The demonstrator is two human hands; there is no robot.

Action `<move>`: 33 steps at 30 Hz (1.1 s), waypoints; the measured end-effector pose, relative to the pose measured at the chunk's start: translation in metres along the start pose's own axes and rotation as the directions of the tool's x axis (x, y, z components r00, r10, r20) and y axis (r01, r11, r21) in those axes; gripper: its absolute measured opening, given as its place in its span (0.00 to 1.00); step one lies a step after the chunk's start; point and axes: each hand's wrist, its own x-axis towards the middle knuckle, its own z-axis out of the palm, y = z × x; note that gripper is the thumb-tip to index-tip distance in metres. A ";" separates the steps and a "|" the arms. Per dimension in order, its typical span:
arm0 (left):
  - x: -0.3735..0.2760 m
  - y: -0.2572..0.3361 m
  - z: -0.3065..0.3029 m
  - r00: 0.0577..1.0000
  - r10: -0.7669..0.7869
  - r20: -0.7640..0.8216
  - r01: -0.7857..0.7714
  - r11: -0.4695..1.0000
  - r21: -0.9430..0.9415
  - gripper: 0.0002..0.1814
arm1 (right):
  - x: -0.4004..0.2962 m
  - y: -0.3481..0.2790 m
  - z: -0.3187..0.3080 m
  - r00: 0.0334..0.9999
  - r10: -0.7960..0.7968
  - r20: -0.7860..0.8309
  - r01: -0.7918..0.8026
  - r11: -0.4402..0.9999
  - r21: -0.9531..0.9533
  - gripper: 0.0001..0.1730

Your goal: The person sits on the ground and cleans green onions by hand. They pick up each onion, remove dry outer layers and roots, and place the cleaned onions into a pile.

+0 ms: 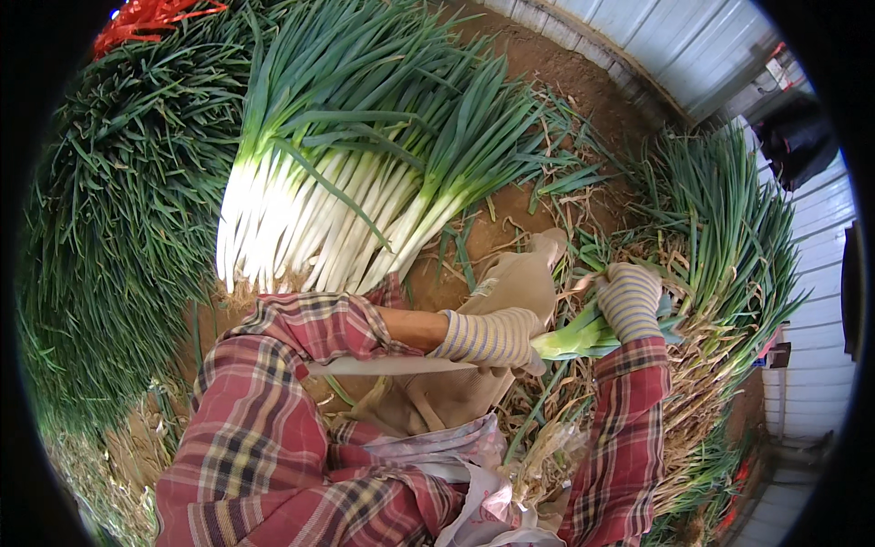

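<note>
My left hand (489,338), in a striped knit glove, is closed around a large green onion (574,336). The onion's long white shank (383,367) runs out to the left below my forearm. To the right, my right hand (627,301), gloved the same way, grips the onion's green leaves, and some leaf ends stick out past the fist. The onion lies across in front of my trouser leg (513,280). A row of cleaned green onions (328,205), white shanks side by side, rests on the soil to the left.
Uncleaned green onions (724,225) with dry husks are heaped at the right. A dense mass of green leaves (130,225) fills the left side, with red plastic strips (150,24) on top. Stripped leaves (560,178) litter the soil floor. A white panel wall (656,34) stands behind.
</note>
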 end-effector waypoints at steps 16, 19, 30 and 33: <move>-0.063 -0.036 -0.149 0.814 0.359 -0.456 -0.477 0.862 -0.172 0.23 | -0.129 0.285 0.158 0.647 0.670 -0.364 -0.462 0.724 0.512 0.24; -0.047 -0.062 -0.193 0.727 0.360 -0.585 -0.569 0.792 -0.220 0.21 | -0.133 0.160 0.160 0.418 0.898 0.139 -0.503 0.102 0.858 0.33; 0.030 -0.073 -0.213 0.625 0.132 -0.770 0.014 0.984 0.180 0.13 | -0.198 0.004 0.384 0.697 0.536 0.477 -0.709 0.415 0.570 0.15; 0.086 -0.006 -0.162 0.718 0.248 -0.650 -0.285 0.957 0.049 0.17 | -0.199 0.039 0.403 0.651 0.586 0.483 -0.710 0.243 0.661 0.21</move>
